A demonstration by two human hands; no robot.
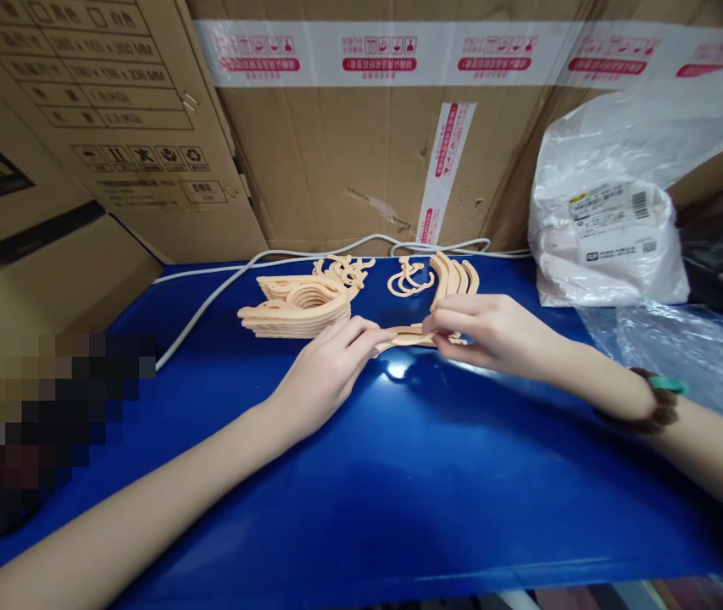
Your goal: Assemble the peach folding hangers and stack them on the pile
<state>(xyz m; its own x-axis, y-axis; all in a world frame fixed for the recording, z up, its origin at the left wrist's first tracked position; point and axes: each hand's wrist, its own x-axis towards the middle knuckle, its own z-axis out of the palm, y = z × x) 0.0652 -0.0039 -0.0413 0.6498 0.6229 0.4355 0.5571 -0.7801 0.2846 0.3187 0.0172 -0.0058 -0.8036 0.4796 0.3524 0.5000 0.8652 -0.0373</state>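
Observation:
Low over the blue table, both my hands are closed on one beige plastic hanger piece (408, 337). My left hand (329, 373) pinches its left end between thumb and fingers. At the right end my right hand (494, 335) grips it with bent fingers, which hide part of it. Behind my left hand lies a neat stack of curved beige hanger pieces (294, 318). Small beige hooks (345, 271) are heaped just beyond that stack. A few more hooks (408, 280) rest farther right, beside several curved hanger arms (456, 275) behind my right hand.
A blue tabletop (348, 500) spreads beneath my arms. Cardboard boxes (361, 161) wall off the back and left. Along the back edge runs a white cable (208, 301). A white plastic bag (608, 246) stands at the right, with clear film (704, 356) before it.

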